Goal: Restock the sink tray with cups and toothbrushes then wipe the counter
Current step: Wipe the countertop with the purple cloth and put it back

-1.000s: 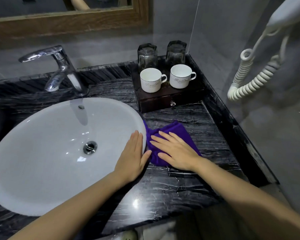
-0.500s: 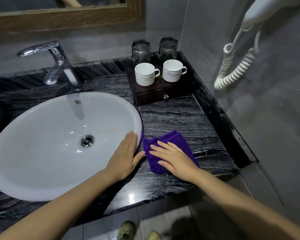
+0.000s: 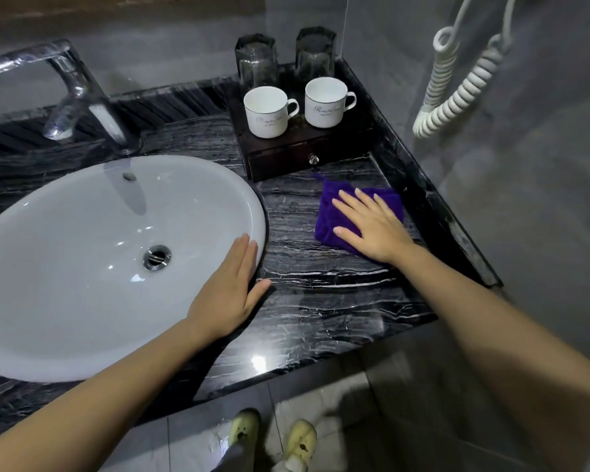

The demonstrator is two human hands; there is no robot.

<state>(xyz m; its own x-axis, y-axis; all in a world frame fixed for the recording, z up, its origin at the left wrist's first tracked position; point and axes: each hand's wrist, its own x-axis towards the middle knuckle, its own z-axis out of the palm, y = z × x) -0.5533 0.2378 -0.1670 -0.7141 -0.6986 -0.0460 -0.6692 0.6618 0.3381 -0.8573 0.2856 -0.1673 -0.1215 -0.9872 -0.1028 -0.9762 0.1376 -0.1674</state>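
A purple cloth (image 3: 331, 212) lies on the black marble counter (image 3: 321, 294), right of the basin and just in front of the tray. My right hand (image 3: 372, 226) presses flat on the cloth, fingers spread. My left hand (image 3: 229, 294) rests flat on the right rim of the white basin (image 3: 82, 267), holding nothing. The dark wooden tray (image 3: 286, 155) with a small drawer knob stands in the back right corner. On it are two white mugs (image 3: 269, 112) (image 3: 326, 102) and, behind them, two upturned glass tumblers (image 3: 256, 61) (image 3: 315, 51). No toothbrushes show.
A chrome faucet (image 3: 72, 93) rises behind the basin. A coiled white cord (image 3: 457, 93) hangs on the right wall. The counter's raised right edge (image 3: 457, 229) runs beside the cloth. Below the front edge are tiled floor and my yellow slippers (image 3: 273, 437).
My right hand has slid the purple cloth away from the basin rim, to the right and back toward the tray. My left hand has stayed on the basin's rim.
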